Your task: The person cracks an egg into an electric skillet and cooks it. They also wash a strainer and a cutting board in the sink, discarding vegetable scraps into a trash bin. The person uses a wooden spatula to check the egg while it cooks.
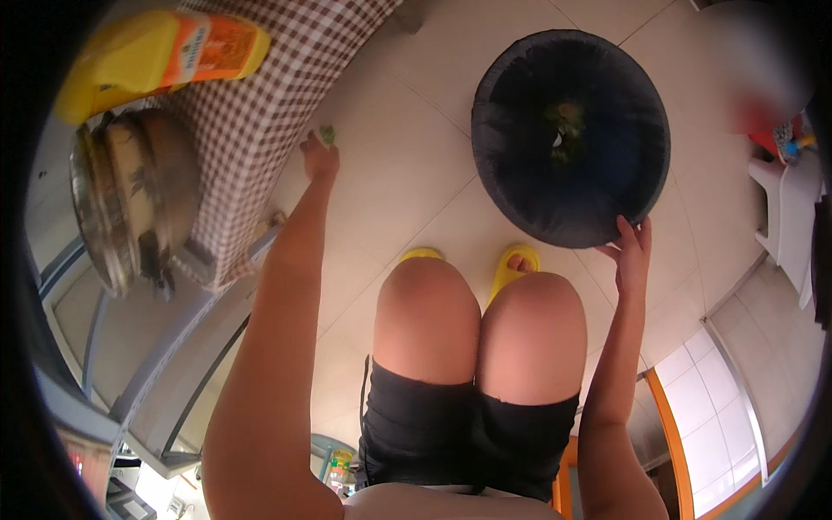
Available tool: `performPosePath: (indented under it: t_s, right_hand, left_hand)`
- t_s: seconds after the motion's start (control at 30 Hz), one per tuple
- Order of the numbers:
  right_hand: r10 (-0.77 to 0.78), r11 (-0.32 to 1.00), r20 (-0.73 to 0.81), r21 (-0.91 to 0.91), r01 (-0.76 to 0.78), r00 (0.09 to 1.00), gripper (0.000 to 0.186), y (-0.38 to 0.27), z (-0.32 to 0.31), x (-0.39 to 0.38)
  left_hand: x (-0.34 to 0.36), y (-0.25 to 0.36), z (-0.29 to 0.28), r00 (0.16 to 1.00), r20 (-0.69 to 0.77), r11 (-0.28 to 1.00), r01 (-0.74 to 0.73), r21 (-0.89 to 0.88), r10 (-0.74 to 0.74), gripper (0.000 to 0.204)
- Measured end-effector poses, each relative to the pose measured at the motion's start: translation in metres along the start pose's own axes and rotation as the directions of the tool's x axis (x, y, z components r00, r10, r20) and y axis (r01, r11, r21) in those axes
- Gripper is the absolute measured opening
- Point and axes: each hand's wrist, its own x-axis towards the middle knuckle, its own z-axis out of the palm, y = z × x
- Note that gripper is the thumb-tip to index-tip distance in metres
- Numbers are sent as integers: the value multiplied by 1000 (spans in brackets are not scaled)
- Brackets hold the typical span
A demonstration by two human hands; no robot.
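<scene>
A round black trash bin (520,195) with a dark liner stands on the floor at the front right. Green and yellowish scraps (568,130) and a small white piece lie deep inside it. My right hand (631,247) grips the near right part of its rim, some fingers outside. On the left, my left hand (321,160) reaches down beside the checkered tablecloth. Its fingers are closed around a small green leafy scrap (327,134), which shows at the fingertips.
A brown-and-white checkered cloth (260,113) covers a table at the left. A yellow bottle (173,52) and a round metal-rimmed pot (130,191) are on that side, above a grey metal frame (165,381). White plastic stool (776,195) stands far right. My knees and yellow slippers (511,264) are below.
</scene>
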Motion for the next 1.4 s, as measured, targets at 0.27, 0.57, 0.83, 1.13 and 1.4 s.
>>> performPosePath:
  t_s: [0.27, 0.57, 0.83, 1.13, 1.4]
  right_hand:
    - [-29, 999, 40, 24, 28, 999, 46, -11, 18, 7]
    - [-306, 940, -84, -182, 288, 948, 35, -19, -37, -64]
    - [-370, 905, -110, -267, 332, 922, 32, -115, -96, -229]
    - [-195, 980, 64, -35, 197, 979, 36, -190, -144, -377]
    - [-477, 800, 356, -202, 565, 803, 38, -260, -101, -414]
  left_hand:
    - [13, -2, 37, 994, -92, 975, -81, -207, 63, 21]
    - [-160, 223, -313, 884, -462, 469, -437, -768, 67, 23]
    - [-192, 324, -332, 623, 119, 634, -754, -170, 773, 51]
    - [-322, 215, -570, 314, 750, 123, 877, -464, 582, 39]
    - [-415, 78, -739, 679, 646, -386, 733, -560, 350, 26]
